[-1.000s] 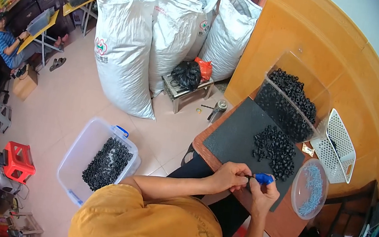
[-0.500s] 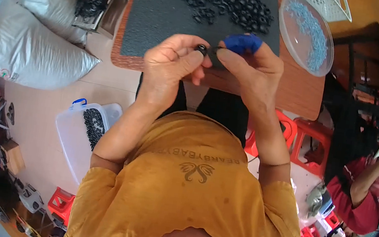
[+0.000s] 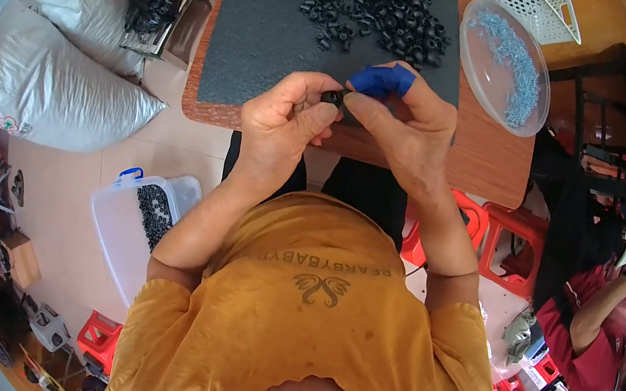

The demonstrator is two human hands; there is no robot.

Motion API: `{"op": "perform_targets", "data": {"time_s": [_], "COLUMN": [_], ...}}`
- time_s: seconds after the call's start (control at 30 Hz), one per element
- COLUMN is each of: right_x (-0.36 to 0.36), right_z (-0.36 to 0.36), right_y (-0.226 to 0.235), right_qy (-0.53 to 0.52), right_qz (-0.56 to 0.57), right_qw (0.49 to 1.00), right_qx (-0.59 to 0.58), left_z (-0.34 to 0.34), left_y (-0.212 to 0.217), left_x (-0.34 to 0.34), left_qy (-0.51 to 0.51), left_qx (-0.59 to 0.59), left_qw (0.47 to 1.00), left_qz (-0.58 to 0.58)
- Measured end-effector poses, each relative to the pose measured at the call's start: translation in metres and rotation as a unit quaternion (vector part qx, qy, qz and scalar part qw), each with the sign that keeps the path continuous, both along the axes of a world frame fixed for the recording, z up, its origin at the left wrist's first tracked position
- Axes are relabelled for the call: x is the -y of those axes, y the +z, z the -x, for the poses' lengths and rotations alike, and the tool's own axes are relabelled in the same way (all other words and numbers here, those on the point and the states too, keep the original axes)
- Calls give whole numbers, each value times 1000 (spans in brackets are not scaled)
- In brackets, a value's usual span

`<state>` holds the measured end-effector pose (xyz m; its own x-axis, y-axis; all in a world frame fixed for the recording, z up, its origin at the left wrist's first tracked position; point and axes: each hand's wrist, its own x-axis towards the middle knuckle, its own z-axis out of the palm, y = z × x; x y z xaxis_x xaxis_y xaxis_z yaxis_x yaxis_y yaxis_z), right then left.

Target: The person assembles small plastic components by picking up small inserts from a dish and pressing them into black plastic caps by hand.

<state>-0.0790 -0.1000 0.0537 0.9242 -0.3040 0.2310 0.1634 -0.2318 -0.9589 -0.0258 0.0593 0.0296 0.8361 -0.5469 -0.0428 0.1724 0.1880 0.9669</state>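
Note:
My left hand (image 3: 279,122) pinches a small black hollow piece (image 3: 332,97), like a short plastic sleeve, between thumb and fingers. Right beside it, my right hand (image 3: 414,126) is closed, thumb against an index finger wrapped in blue tape (image 3: 383,80). Its fingertips meet the near end of the black piece; what they pinch is too small and dark to make out. Both hands are above the front edge of a dark grey mat (image 3: 252,33). Beyond them on the mat lies a pile of similar black pieces (image 3: 404,19).
The mat covers part of a brown wooden table (image 3: 488,161). A round clear tray (image 3: 480,79) of small light-blue bits stands at the right, near a white basket (image 3: 524,0). A clear box (image 3: 117,203) with black pieces sits on the floor at left. Red stools (image 3: 512,241) stand at right.
My right hand has moved left, so its fingertips now meet the black piece in my left hand. The left hand has shifted slightly nearer and still holds the piece.

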Motion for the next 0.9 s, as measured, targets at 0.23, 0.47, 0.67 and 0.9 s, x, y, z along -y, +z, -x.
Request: {"op": "perform_targets", "data": {"time_s": [0.23,0.47,0.67,0.9], "right_x": [-4,-8,-12,-16], "right_z": [-4,2,12,18], "right_y": [8,-5,-12,-21], "right_qy": [-6,-19,-40,-53], "right_qz": [87,104,171,114], "right_qw": [996,994,982,986], "right_qx": [-4,20,70,106], "left_z": [-2,-2,2,2], "left_y": [-5,-16,-17,-19], "left_x": [3,2,5,9], "left_qy": [1,-46,-60,-93], "left_qx": [37,-30,-57,-113], "left_qw": [999,998,997,986], "left_qz": [-30,10,6,84]}}
